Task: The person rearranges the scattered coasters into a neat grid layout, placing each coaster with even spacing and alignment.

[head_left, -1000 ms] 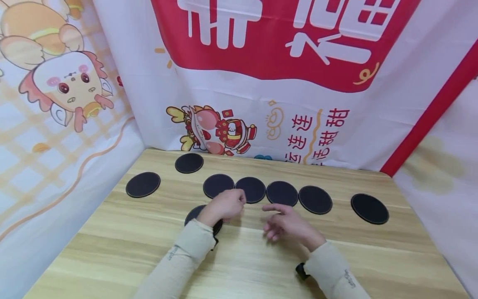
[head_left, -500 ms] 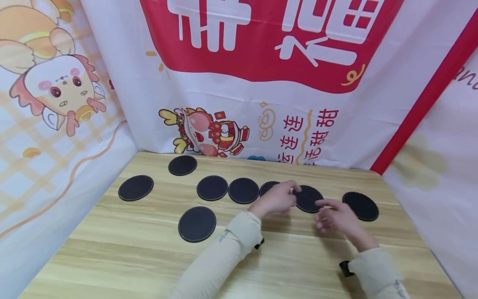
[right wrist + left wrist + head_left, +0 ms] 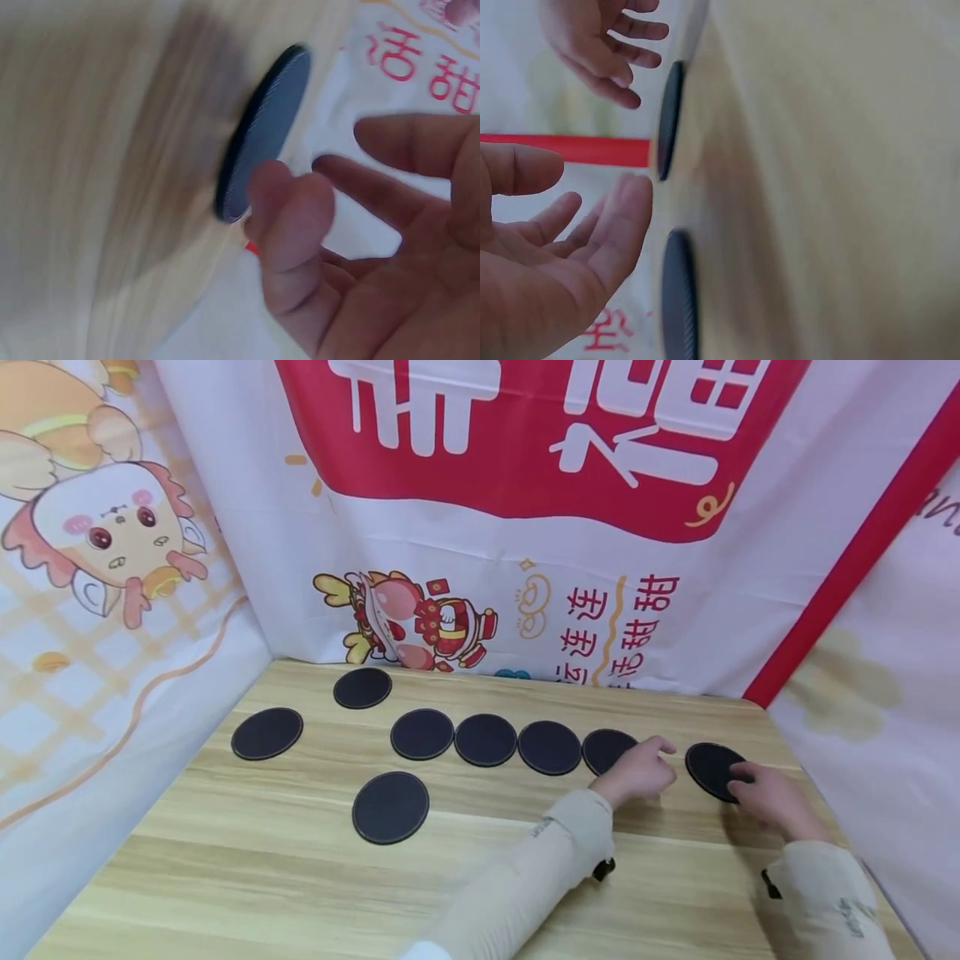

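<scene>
- My right hand (image 3: pixel 772 795) is loose and wide, with nothing in it. It is right by the far-right black disc (image 3: pixel 712 770); I can't tell if they touch.
- My left hand (image 3: pixel 641 768) is wide too, near the last disc in the row (image 3: pixel 606 748).
- The far-right disc lies flat on the table (image 3: pixel 262 860). I guess it's light, stiff and hard to break.
- It looks thin, so I'd pinch its rim.
</scene>
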`<state>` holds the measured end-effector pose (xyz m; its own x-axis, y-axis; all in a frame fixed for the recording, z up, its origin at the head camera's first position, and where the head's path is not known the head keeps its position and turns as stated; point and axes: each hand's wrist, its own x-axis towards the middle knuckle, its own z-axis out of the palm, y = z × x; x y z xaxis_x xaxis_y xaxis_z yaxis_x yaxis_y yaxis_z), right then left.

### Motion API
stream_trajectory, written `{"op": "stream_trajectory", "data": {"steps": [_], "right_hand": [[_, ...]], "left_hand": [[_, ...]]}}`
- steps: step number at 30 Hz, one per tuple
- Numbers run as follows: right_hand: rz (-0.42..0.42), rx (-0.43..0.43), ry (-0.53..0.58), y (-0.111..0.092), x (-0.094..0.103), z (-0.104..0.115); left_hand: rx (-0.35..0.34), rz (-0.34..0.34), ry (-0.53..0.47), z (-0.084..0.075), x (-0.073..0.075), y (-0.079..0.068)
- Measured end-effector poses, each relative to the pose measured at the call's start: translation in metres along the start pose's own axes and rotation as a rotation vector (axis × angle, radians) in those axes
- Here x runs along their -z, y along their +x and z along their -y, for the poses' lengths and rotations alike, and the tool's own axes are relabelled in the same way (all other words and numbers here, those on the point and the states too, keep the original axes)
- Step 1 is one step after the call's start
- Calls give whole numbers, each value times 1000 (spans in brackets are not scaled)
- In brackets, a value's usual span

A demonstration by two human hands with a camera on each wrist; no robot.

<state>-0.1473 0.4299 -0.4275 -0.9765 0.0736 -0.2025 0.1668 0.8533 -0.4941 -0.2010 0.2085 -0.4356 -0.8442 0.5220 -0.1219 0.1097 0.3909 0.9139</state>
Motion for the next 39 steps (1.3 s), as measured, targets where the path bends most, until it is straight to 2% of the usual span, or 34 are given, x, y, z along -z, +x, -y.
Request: {"op": "stream_trajectory", "data": {"steps": [3,5,10,15,23,28,33,39], "right_hand": [[38,50,-111,4,-3,-3],[49,62,-135,5,-4,-3],[46,38,-103,4,-4,-1],[55,26,-74,2,-4,-2],[37,52,-81,-1,-8,0],[25,-5,-31,-2,-9,-1],[-23,-60,22,-4,-9,-7],[-58,-175,71,-6,-7,-11]], "left_hand": [[16,-1,35,5,-10,3],[41,1,19,6,-15,5],[80,-3,-21,5,-23,8],[75,-22,-66,5,-33,13],[130,9,-154,5,-39,13],[145,11,-227,4,-41,13],[165,-19,-306,3,-45,16],[177,-41,-337,2,-49,17]]}}
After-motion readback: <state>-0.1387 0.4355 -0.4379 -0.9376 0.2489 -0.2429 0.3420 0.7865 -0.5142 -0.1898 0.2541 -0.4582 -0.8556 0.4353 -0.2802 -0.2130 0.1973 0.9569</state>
